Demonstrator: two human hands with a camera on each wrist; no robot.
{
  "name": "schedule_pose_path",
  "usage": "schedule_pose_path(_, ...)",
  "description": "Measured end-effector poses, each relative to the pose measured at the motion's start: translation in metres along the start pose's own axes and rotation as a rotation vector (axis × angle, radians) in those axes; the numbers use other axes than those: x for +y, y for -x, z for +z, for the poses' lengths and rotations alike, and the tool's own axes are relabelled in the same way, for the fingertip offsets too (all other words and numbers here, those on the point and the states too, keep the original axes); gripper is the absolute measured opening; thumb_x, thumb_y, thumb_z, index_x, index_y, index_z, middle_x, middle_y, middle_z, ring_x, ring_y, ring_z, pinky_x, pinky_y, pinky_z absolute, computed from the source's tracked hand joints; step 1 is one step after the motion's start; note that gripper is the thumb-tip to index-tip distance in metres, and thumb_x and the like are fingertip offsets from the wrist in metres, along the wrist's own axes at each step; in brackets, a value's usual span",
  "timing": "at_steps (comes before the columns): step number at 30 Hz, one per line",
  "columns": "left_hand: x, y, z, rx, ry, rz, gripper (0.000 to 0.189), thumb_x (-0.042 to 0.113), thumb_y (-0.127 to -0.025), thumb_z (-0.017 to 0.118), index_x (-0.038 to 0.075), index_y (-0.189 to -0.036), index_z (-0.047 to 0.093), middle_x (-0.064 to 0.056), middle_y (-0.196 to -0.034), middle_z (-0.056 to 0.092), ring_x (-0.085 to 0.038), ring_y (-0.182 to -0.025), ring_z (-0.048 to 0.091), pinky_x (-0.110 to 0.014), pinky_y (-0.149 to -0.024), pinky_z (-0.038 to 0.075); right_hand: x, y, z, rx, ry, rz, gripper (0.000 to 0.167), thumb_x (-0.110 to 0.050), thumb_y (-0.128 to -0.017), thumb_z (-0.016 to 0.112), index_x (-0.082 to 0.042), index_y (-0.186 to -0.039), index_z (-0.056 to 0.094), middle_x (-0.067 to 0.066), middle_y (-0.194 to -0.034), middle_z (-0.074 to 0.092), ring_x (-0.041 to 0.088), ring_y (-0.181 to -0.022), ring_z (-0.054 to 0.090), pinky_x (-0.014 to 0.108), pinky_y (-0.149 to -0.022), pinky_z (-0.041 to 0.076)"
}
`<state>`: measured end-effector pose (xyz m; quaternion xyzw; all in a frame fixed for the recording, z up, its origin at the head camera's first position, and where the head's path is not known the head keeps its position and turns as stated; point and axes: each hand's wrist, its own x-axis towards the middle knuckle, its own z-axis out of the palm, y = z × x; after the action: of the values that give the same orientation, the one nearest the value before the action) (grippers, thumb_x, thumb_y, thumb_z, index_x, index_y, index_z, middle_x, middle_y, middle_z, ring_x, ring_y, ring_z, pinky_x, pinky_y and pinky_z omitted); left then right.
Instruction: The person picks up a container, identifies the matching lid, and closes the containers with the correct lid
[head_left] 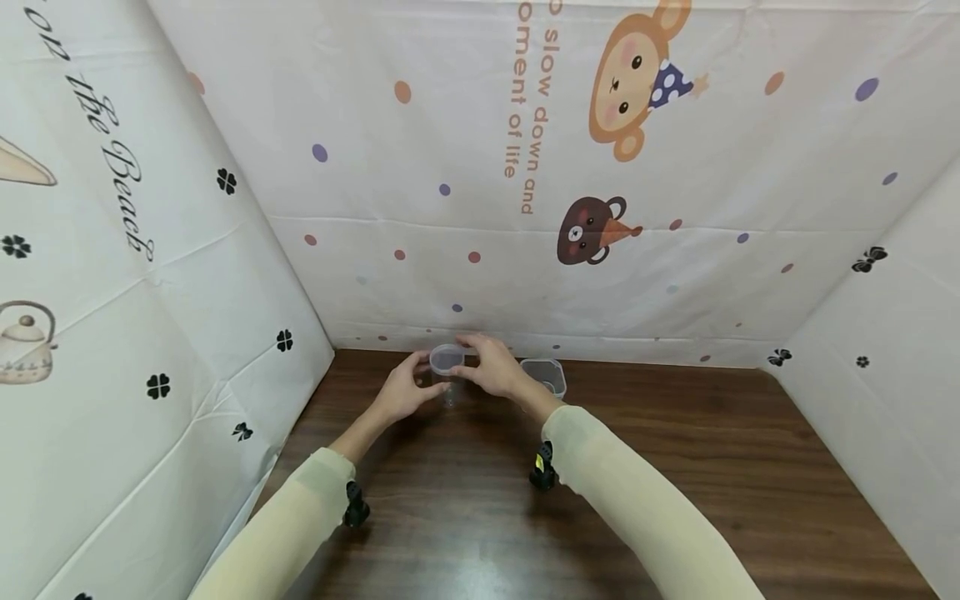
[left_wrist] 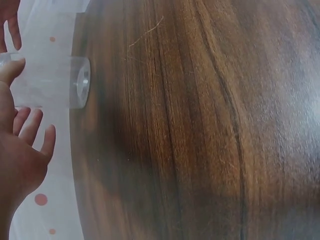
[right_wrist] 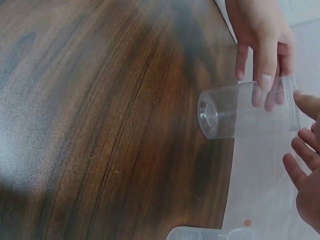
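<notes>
Head view: find clear jar [head_left: 447, 367] upright near far edge of table [head_left: 480, 492], gripped round wall by left hand [head_left: 401, 394], pinched at rim by right hand [head_left: 492, 367]; seems light, stiff, slippery; hold mid-wall.

The jar [right_wrist: 220, 114] and the tub [head_left: 552, 380] are colourless and see-through. Dark streaked grain runs through the brown table [head_left: 712, 467]. Both sleeves [head_left: 637, 487] are plain pale yellow. The white cloth [head_left: 750, 158] carries orange, red and purple dots [head_left: 402, 92], black clovers [head_left: 158, 386], a brown bear [head_left: 583, 235] and a purple party hat [head_left: 669, 85] with white spots.
</notes>
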<state>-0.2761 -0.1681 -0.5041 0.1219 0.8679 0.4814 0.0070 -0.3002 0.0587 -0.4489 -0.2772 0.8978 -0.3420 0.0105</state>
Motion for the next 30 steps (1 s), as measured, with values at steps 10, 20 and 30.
schedule_pose_path(10,-0.001,-0.003,0.002,0.013,0.022,-0.002,0.067,0.032,-0.095,0.083,0.011,-0.151,0.053,-0.012,-0.146,0.060,-0.031,-0.135,0.060,-0.053,-0.107,0.052,-0.003,-0.001,0.002,0.008,-0.029,0.010,0.059,-0.025,-0.099,0.080,-0.002,-0.149,0.058,0.012,-0.144,0.065,0.030,-0.131,0.063,0.046,-0.109,0.052)
schedule_pose_path(20,0.000,-0.001,0.004,0.027,0.011,-0.022,0.063,0.030,-0.096,0.083,0.012,-0.149,0.055,-0.012,-0.144,0.063,-0.030,-0.133,0.061,-0.051,-0.105,0.054,-0.003,0.004,0.016,0.137,-0.018,0.031,0.060,-0.030,-0.094,0.084,-0.002,-0.143,0.063,0.010,-0.138,0.068,0.028,-0.125,0.066,0.044,-0.105,0.054)
schedule_pose_path(30,-0.002,-0.003,0.002,0.014,-0.029,0.005,0.065,0.031,-0.095,0.083,0.011,-0.150,0.054,-0.012,-0.143,0.063,-0.031,-0.133,0.061,-0.054,-0.103,0.053,0.000,0.004,0.016,0.127,-0.019,0.022,0.066,-0.031,-0.095,0.084,-0.001,-0.148,0.059,0.012,-0.143,0.065,0.029,-0.128,0.065,0.046,-0.106,0.054)
